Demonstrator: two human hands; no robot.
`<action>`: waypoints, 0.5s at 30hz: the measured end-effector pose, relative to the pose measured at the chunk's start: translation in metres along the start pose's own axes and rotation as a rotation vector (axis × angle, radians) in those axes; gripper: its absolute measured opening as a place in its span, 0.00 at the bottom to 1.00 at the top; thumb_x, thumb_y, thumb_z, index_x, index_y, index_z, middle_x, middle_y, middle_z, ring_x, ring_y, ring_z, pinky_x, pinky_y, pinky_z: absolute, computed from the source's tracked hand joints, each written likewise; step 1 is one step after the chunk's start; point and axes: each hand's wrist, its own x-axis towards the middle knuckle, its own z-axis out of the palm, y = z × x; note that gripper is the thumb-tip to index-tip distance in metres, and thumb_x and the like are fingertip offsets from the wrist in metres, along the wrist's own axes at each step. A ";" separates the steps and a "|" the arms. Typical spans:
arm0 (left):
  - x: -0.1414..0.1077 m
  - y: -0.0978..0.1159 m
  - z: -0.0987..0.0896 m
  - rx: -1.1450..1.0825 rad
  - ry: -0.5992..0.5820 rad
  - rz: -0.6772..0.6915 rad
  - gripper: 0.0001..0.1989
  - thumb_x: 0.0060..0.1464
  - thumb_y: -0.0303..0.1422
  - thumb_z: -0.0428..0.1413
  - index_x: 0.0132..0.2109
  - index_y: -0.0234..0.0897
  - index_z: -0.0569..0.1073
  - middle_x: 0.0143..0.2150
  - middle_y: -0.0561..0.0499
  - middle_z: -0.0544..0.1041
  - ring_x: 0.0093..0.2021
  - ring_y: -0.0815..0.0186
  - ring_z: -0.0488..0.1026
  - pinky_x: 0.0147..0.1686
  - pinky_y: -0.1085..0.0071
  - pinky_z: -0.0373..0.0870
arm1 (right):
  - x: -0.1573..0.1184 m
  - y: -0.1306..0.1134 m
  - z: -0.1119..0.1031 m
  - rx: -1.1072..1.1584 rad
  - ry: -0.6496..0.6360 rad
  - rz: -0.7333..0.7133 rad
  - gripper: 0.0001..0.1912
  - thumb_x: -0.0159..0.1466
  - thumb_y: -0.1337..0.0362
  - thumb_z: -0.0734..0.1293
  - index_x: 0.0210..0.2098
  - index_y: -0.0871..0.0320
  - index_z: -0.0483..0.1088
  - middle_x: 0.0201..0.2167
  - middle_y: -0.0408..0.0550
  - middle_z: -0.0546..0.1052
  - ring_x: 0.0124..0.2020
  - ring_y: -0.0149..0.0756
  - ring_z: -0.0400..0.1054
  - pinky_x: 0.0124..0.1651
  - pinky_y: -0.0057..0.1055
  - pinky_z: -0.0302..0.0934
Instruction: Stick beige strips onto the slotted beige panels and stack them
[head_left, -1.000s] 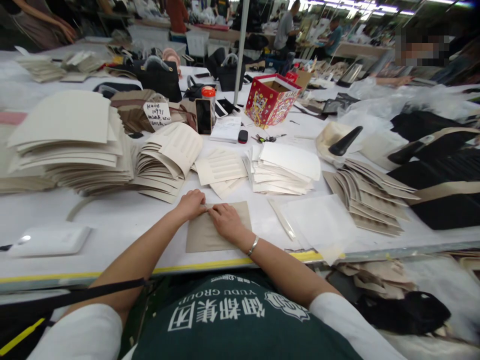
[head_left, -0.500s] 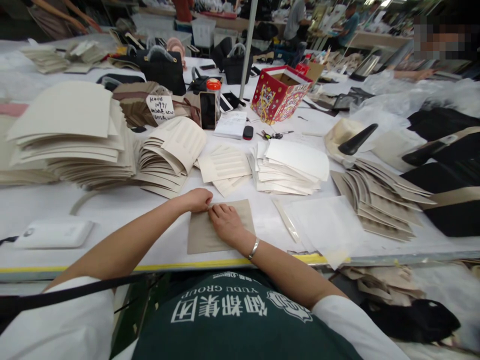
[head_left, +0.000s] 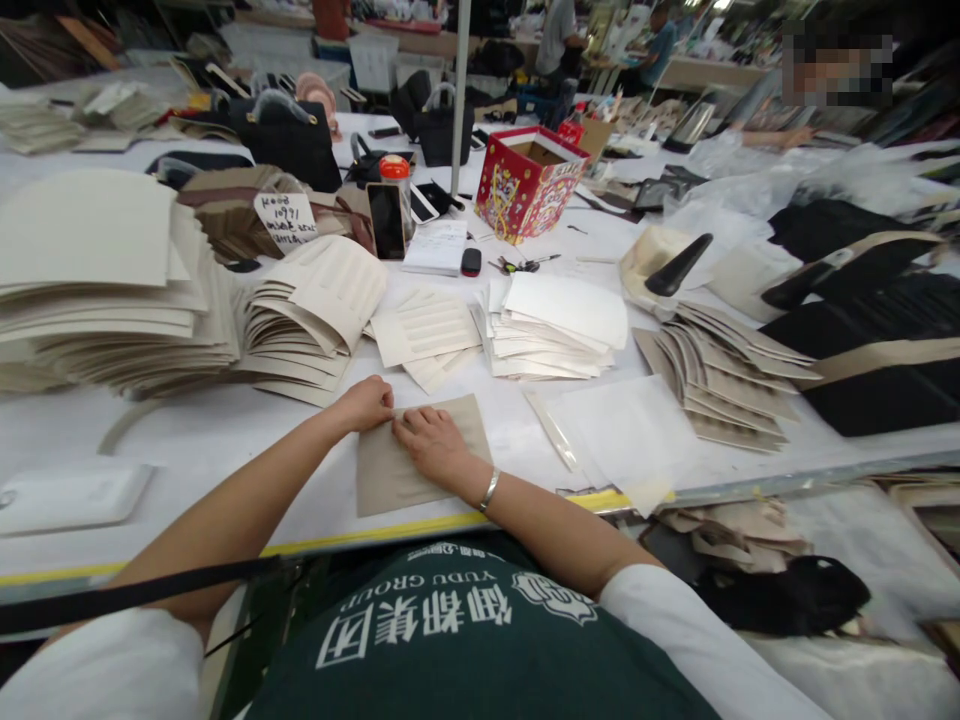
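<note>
At the far left stands a tall stack of cream sheets (head_left: 82, 230), with a white device (head_left: 75, 495) lying at lower left. Next comes a smaller, curved stack of cream sheets (head_left: 322, 300), and behind it a brown bundle with a handwritten label (head_left: 285, 215).

Left of centre, the left hand (head_left: 367, 403) is curled, fingertips drawn in at the upper edge of the taupe panel (head_left: 386, 482); whether they pinch it, I cannot tell. The panel lies flat at lower centre, near the yellow-taped table edge. The right hand (head_left: 435, 447) rests palm down on it, fingers slightly apart, covering its upper middle.

Slotted pieces (head_left: 427, 335) lie just beyond the hands. Behind them are an upright phone (head_left: 386, 220), a notepad (head_left: 435, 247) and a red box (head_left: 532, 185). Right of centre sit a white stack (head_left: 555, 320) and a translucent sheet (head_left: 630, 430), then fanned taupe pieces (head_left: 720, 380) and black material (head_left: 885, 390) at the right.

Compared with the first frame, the left hand's fingers are more curled, while the right hand still presses on the panel. Against the frame just before, the whole scene sits further left.
</note>
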 end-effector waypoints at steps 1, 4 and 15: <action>0.001 0.003 -0.001 -0.003 0.005 0.018 0.03 0.43 0.31 0.54 0.27 0.35 0.70 0.35 0.47 0.71 0.35 0.62 0.69 0.35 0.71 0.65 | 0.000 0.000 0.000 0.001 0.004 0.008 0.14 0.65 0.67 0.58 0.50 0.59 0.64 0.46 0.55 0.67 0.45 0.44 0.55 0.42 0.39 0.53; -0.003 0.008 -0.004 0.000 0.021 0.058 0.02 0.43 0.29 0.53 0.27 0.36 0.70 0.35 0.47 0.71 0.38 0.62 0.69 0.37 0.71 0.64 | 0.000 -0.002 0.001 0.004 0.020 0.034 0.13 0.66 0.67 0.57 0.50 0.59 0.64 0.45 0.54 0.67 0.45 0.44 0.55 0.43 0.39 0.53; -0.038 -0.018 0.043 -0.211 0.398 0.032 0.23 0.45 0.36 0.58 0.50 0.36 0.66 0.46 0.45 0.70 0.46 0.58 0.67 0.47 0.62 0.65 | 0.025 0.014 -0.005 0.169 -0.039 0.163 0.15 0.65 0.68 0.58 0.51 0.59 0.64 0.42 0.51 0.68 0.41 0.37 0.62 0.44 0.31 0.58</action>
